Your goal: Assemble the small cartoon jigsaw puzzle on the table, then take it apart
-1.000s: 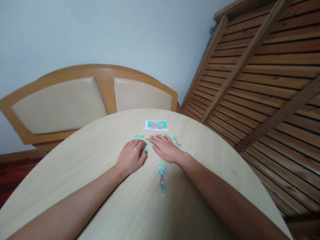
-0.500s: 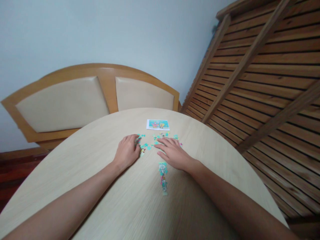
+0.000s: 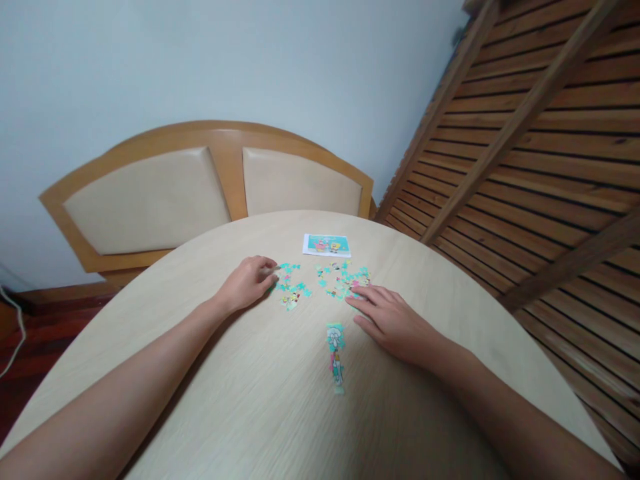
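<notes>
on the round, pale wooden table (image 3: 240,380), flat turquoise jigsaw pieces (image 3: 357,275) lie near the curled left hand (image 3: 249,283), whose hold i cannot tell, and the loosely stretched right hand (image 3: 387,315), gripping nothing visible. they seem light, stiff, best pinched by edges.

The head-worn camera looks forward and down over the tabletop (image 3: 250,393) and both hands (image 3: 245,285), facing the pale wall (image 3: 200,60).

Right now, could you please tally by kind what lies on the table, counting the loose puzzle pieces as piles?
Loose piles: 2 (left pile, right pile)
Joined puzzle strip: 1
Picture sheet: 1
Total: 4
</notes>
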Tool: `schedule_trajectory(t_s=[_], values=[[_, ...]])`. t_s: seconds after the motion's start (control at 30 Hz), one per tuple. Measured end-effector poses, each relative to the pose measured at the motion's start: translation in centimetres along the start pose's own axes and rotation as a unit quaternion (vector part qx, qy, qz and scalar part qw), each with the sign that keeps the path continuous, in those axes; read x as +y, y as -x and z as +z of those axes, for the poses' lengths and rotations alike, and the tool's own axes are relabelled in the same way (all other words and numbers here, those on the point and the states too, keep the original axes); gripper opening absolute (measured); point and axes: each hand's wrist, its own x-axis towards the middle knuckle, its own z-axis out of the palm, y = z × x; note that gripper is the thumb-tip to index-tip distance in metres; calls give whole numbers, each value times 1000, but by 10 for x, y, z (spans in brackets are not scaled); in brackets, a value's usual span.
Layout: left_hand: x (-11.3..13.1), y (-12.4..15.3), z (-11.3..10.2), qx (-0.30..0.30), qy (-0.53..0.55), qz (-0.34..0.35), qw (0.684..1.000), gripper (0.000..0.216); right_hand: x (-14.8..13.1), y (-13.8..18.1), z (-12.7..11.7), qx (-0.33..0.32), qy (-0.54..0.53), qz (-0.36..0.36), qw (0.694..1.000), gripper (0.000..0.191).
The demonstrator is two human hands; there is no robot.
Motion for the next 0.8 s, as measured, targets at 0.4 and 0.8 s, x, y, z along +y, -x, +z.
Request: schedule_trajectory(t_s=[0.4, 0.8], values=[[-5, -5, -25, -124, 79, -14, 989, 34, 5, 2, 12, -12, 42, 45, 998, 54], [-1, -5, -30, -197, 59, 9, 979, 36, 6, -1, 15, -6, 45, 38, 998, 54]])
